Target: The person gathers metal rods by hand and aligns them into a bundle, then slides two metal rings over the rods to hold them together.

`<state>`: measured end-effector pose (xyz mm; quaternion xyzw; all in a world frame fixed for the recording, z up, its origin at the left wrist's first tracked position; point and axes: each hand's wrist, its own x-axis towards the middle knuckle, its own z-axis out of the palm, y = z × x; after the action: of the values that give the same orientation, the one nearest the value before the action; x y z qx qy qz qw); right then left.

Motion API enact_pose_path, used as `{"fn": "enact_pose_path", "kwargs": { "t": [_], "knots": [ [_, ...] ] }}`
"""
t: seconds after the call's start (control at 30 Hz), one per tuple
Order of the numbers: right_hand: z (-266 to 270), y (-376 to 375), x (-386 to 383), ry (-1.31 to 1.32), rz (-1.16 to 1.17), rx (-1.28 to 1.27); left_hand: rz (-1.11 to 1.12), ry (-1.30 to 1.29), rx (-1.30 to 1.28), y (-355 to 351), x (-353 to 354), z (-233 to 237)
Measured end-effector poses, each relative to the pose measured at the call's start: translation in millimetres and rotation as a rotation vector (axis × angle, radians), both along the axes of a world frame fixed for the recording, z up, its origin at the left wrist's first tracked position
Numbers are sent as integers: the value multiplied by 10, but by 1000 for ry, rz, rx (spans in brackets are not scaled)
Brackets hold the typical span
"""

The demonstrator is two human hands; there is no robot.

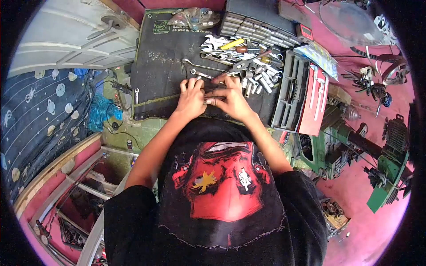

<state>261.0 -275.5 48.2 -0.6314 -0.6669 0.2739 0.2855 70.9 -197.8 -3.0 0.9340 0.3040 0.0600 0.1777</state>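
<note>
Both of my hands are close together near the front edge of a dark mat (159, 71). My left hand (191, 98) is bent over the mat, its fingertips down, and what it touches is hidden. My right hand (230, 99) has its thumb and fingers closed around a dark, thin object that I cannot make out. Just beyond the hands lie a curved wrench (206, 66) and a ratchet-like tool (199, 74). A heap of sockets (264, 80) and wrenches (215, 42) is to the right, with a yellow-handled tool (232, 44) on top.
A small-drawer cabinet (262, 26) stands at the back. An open tool case (289, 91) with a red panel (314, 102) is on the right. A plastic bag (194, 18) lies at the back left, and a small wrench (136, 95) near the left edge.
</note>
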Motion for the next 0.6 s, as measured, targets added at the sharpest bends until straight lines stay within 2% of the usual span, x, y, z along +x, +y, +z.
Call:
{"fn": "enact_pose_path", "kwargs": {
  "t": [0.3,0.47,0.6],
  "knots": [
    [93,-196,-194,-185,-88,-72,138,144,29,73,52,68],
    [30,-200,-271,-246,-78,-165,182,124,109,123,77,68],
    [-58,-189,-315,-268,-136,-132,232,108,145,146,59,73]
  ]
}}
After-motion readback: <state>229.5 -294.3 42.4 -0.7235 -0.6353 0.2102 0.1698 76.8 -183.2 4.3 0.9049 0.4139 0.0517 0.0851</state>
